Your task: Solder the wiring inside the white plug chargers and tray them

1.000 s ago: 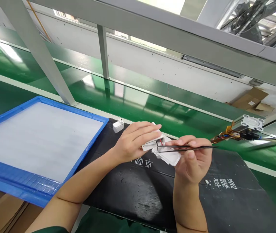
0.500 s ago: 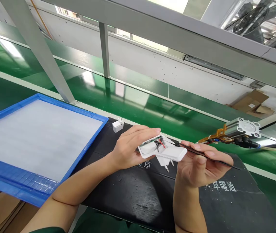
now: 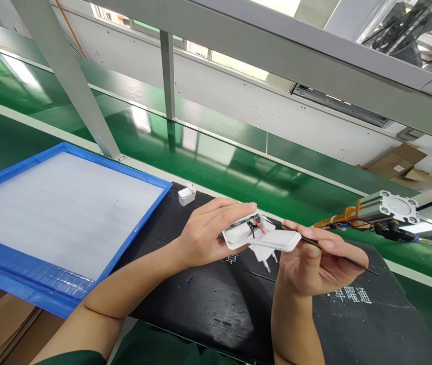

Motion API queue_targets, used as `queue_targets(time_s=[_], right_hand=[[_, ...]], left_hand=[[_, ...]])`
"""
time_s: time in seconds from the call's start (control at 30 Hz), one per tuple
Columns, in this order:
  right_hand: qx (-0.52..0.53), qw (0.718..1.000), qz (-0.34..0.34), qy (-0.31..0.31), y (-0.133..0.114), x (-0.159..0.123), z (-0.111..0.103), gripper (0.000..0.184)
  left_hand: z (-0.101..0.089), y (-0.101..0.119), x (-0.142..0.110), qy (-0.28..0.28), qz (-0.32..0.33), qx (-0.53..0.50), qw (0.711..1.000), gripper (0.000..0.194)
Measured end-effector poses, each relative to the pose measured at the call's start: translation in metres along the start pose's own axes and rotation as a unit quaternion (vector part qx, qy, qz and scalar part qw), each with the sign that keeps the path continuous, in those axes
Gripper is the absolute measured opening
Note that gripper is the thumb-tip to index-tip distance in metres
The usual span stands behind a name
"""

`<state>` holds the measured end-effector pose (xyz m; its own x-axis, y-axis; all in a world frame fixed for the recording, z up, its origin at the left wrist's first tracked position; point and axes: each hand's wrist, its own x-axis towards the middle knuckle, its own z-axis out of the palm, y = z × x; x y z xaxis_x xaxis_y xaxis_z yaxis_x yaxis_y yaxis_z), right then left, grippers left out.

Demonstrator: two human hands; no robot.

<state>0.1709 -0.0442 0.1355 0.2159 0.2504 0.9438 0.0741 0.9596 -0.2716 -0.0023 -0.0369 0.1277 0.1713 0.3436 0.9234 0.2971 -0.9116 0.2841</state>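
Note:
My left hand (image 3: 208, 234) is closed around an open white plug-in adapter housing (image 3: 235, 235) above the black mat. Inside the housing, red and black wires (image 3: 259, 226) and a bit of green circuit board show. A white cover piece (image 3: 282, 240) sticks out toward my right hand, and two metal plug pins (image 3: 267, 266) point down beneath it. My right hand (image 3: 324, 261) pinches slim black tweezers (image 3: 352, 262). Their tip reaches to the housing's right end, close to the wires. Whether the tip touches a wire, I cannot tell.
Another small white adapter (image 3: 187, 195) stands at the mat's far edge. A blue tray (image 3: 140, 223) with a white sheet lies at left. On the right a metal pneumatic cylinder (image 3: 388, 207) juts in over the black mat (image 3: 216, 319). Grey frame bars (image 3: 73, 81) rise behind the bench.
The housing and both hands appear slightly farther right and lower in view; the camera view has shifted slightly too. Both grips are unchanged.

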Motion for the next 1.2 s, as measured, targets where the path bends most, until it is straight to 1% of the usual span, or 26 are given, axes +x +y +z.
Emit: queue_targets(time_s=[0.37, 0.5, 0.63, 0.77, 1.2], right_hand=[[-0.015, 1.000, 0.019, -0.005, -0.0010, -0.0020, -0.0026, 0.019], [-0.042, 0.999, 0.010, 0.011, -0.0005, -0.0022, -0.0032, 0.018], [-0.044, 0.999, -0.005, 0.000, -0.0024, -0.0013, -0.0017, 0.022], [-0.052, 0.999, -0.006, -0.002, -0.0042, -0.0015, -0.0003, 0.024], [-0.031, 0.999, 0.029, 0.007, 0.0005, -0.0035, -0.0007, 0.016]], left_hand=[[0.0001, -0.0005, 0.0003, -0.004, 0.011, 0.000, 1.000, 0.051], [0.0001, -0.0008, -0.0005, -0.007, 0.006, -0.002, 1.000, 0.051], [0.0006, -0.0009, -0.0009, -0.003, 0.010, 0.003, 1.000, 0.051], [0.0011, -0.0007, -0.0008, 0.001, 0.005, 0.011, 1.000, 0.050], [0.0009, 0.0004, -0.0014, -0.003, 0.002, -0.007, 1.000, 0.051]])
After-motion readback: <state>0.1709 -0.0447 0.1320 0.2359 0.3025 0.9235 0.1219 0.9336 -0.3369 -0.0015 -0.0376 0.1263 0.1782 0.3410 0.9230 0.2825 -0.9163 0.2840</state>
